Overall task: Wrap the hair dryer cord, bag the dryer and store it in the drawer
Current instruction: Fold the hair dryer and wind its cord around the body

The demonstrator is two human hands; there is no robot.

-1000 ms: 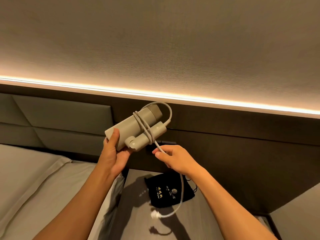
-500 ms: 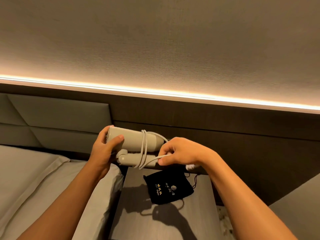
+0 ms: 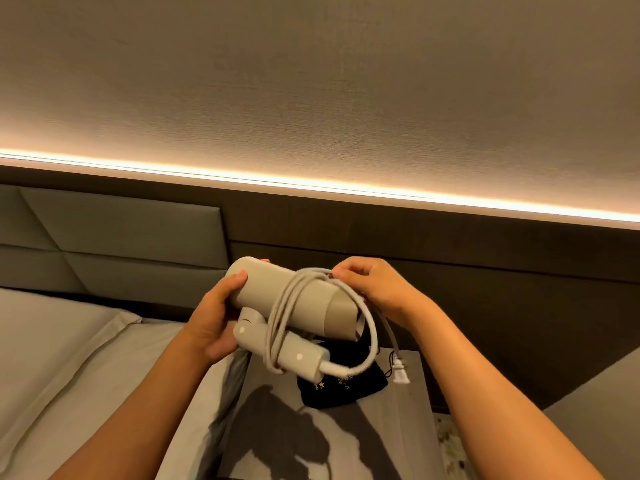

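Note:
A beige hair dryer (image 3: 311, 299) with its handle folded under the barrel is held in the air above the nightstand. My left hand (image 3: 214, 317) grips the barrel's left end. The pale cord (image 3: 287, 306) is looped several times round barrel and handle. My right hand (image 3: 374, 289) pinches the cord on top of the barrel, near its right end. A short tail of cord hangs below that hand, ending in the white plug (image 3: 401, 374). The black drawstring bag (image 3: 343, 386) lies flat on the nightstand, partly hidden by the dryer.
The grey nightstand top (image 3: 381, 438) is below my hands, against a dark wood wall panel (image 3: 485, 271). A bed with a pale pillow (image 3: 69, 358) and padded headboard (image 3: 121, 237) is on the left. Another grey surface (image 3: 606, 410) sits at the right edge.
My right hand has carried the cord up over the barrel, adding a loop. The plug now dangles just below that hand. The dryer has tilted, its right end lower.

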